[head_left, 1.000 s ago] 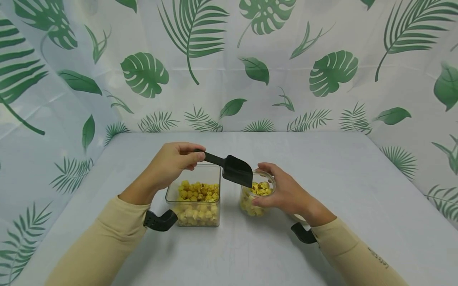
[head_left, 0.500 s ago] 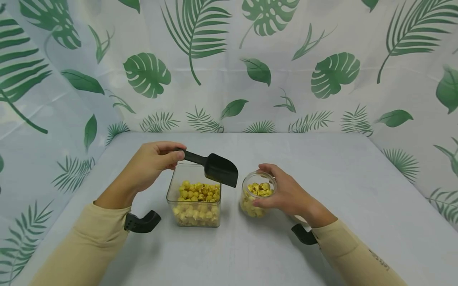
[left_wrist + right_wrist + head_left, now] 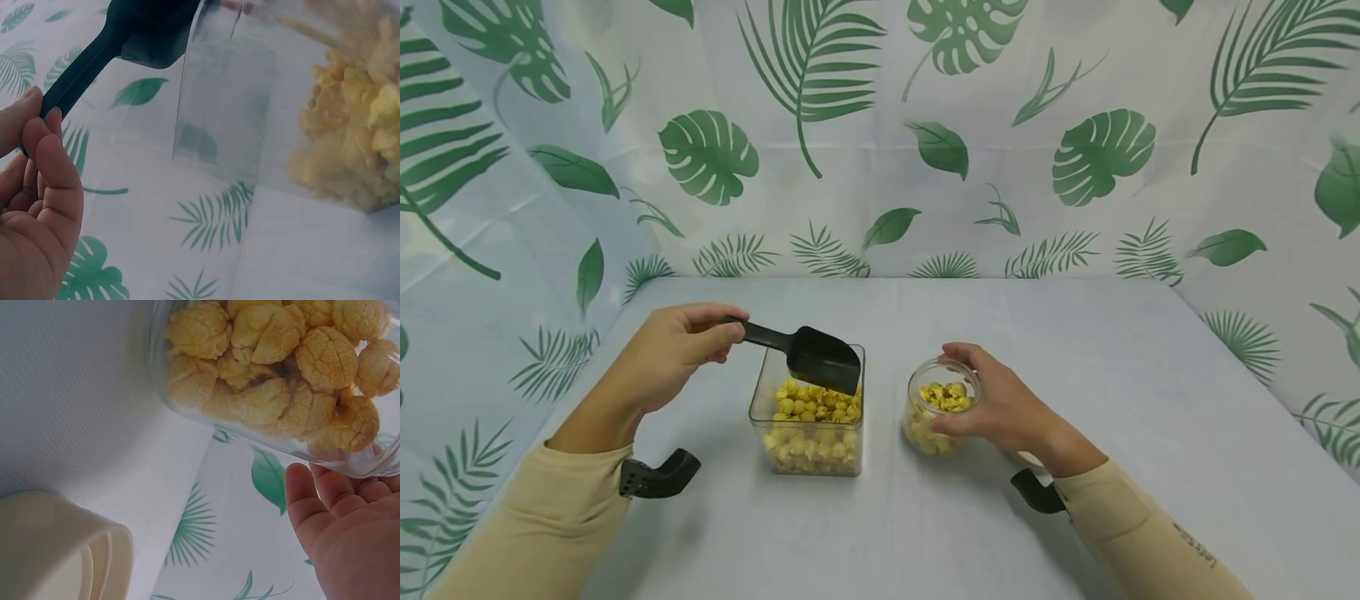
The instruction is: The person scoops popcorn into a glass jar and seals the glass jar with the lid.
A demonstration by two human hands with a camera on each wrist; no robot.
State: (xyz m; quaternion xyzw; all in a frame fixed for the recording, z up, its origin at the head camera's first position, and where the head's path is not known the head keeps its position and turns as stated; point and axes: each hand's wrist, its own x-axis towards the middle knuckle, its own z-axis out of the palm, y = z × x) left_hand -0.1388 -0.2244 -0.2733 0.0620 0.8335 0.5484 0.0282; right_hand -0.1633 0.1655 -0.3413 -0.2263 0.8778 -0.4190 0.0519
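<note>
Extending rightward from left hand [image 3: 666,354]: scoop [image 3: 808,357]

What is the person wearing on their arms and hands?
Both hands, left hand and right hand, are bare. Long beige sleeves cover both arms, the right with small dark lettering. A black camera mount sits under each wrist.

Head camera sits high, facing forward and down across the table [image 3: 1075,350], taking in both containers. Left wrist camera looks up, close against the square container [image 3: 250,125]. Right wrist camera looks up from the tabletop, close under the round jar [image 3: 275,381]. Each container also appears in the head view.
</note>
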